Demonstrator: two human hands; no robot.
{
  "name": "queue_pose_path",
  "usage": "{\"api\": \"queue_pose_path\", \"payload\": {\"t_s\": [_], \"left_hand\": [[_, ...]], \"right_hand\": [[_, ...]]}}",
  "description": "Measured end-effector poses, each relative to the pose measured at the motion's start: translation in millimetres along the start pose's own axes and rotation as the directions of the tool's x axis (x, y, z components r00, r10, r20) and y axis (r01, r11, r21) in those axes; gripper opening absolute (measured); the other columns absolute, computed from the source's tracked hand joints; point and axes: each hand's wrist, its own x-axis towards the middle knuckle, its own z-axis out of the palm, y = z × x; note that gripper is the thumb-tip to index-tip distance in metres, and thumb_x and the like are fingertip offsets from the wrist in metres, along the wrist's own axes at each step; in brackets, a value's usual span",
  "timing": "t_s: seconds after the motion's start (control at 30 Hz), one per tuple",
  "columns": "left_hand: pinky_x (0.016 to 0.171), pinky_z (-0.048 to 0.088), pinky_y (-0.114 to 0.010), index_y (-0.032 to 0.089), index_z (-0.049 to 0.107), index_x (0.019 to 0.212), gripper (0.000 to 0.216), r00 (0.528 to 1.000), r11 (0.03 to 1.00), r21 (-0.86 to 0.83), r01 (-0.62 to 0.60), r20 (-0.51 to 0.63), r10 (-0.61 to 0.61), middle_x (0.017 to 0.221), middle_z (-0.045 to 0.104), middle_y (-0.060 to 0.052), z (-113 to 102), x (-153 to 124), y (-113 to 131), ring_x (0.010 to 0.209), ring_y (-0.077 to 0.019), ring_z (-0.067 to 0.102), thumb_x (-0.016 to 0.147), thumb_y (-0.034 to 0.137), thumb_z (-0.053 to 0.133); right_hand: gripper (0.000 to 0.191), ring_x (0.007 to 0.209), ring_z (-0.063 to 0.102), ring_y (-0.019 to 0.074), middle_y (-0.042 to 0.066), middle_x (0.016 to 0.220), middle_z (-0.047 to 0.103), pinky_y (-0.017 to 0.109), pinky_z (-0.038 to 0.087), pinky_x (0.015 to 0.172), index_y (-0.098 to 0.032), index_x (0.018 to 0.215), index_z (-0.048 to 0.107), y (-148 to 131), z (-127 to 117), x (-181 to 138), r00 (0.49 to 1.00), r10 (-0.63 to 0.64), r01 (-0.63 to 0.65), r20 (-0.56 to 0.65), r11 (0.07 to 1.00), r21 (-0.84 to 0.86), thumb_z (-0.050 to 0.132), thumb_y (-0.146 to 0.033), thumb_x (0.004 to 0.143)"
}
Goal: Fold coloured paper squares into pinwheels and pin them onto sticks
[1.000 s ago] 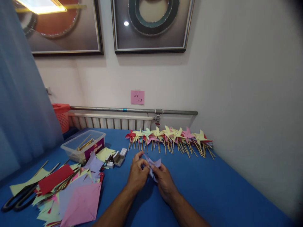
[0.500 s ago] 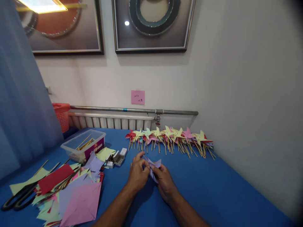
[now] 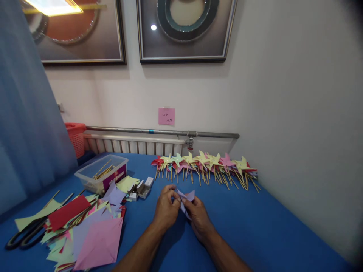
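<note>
A folded lavender paper pinwheel is held between both hands above the blue table. My left hand pinches its left side near the centre, thumb and fingers closed. From the right, my right hand grips the paper between thumb and fingers. Whatever small piece may sit between the left fingertips is too small to make out. Left of my hands are small open boxes and lavender paper. Beyond them lies a row of finished paper pinwheels on wooden sticks.
A pile of coloured paper squares lies at the left, with black-handled scissors beside it. Behind stands a clear plastic box of sticks. A red basket, a blue curtain and a pipe border the table.
The left fingers have curled in closer on the lavender paper. Both hands stay in nearly the same place, and the whole view has shifted slightly.
</note>
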Motion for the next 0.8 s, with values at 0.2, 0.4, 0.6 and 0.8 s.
{"api": "queue_pose_path", "payload": {"t_s": [0.2, 0.4, 0.6, 0.8], "left_hand": [[0.098, 0.047, -0.034, 0.019, 0.060, 0.069, 0.013, 0.999, 0.998, -0.061, 0.021, 0.049, -0.018, 0.110, 0.067, -0.007, 0.0, 2.5, 0.0, 0.104, -0.0188, 0.065, 0.079, 0.012, 0.056], [0.078, 0.046, -0.026, 0.019, 0.059, 0.066, 0.013, 0.994, 0.997, -0.019, 0.079, 0.081, -0.077, 0.083, 0.066, -0.001, -4.0, 3.4, 4.5, 0.081, -0.0155, 0.062, 0.077, 0.013, 0.057], [0.065, 0.039, -0.025, 0.019, 0.059, 0.066, 0.011, 0.985, 0.987, -0.013, 0.161, 0.072, -0.160, 0.068, 0.059, 0.003, -4.7, 2.4, 3.4, 0.066, -0.0136, 0.055, 0.075, 0.014, 0.058], [0.063, 0.037, -0.025, 0.019, 0.059, 0.065, 0.011, 0.977, 0.980, 0.014, 0.201, 0.069, -0.201, 0.065, 0.057, 0.004, -4.9, 3.0, 3.9, 0.064, -0.0135, 0.052, 0.074, 0.014, 0.059]], "right_hand": [[0.044, 0.066, 0.059, 0.0167, -0.001, 0.073, 0.069, 0.028, 0.044, 0.066, -0.019, 0.090, 0.068, -0.2, -2.3, 0.9, 1.000, -0.009, 0.009, 0.010, 0.999, -0.032, 0.091, -0.041, 0.060], [0.045, 0.063, 0.056, 0.0152, -0.003, 0.070, 0.066, 0.027, 0.041, 0.063, -0.019, 0.088, 0.068, -1.8, -2.1, -0.1, 1.000, -0.026, 0.026, -0.006, 0.996, -0.086, 0.091, -0.044, 0.059], [0.042, 0.060, 0.051, 0.0131, -0.004, 0.067, 0.061, 0.025, 0.038, 0.059, -0.019, 0.083, 0.066, -5.2, -0.7, -2.9, 0.999, -0.040, 0.041, 0.009, 0.990, -0.134, 0.090, -0.045, 0.061], [0.041, 0.059, 0.050, 0.0125, -0.005, 0.065, 0.059, 0.024, 0.038, 0.058, -0.019, 0.079, 0.065, -9.5, 2.9, -6.5, 1.000, -0.022, 0.023, 0.008, 0.990, -0.138, 0.090, -0.047, 0.062]]}}
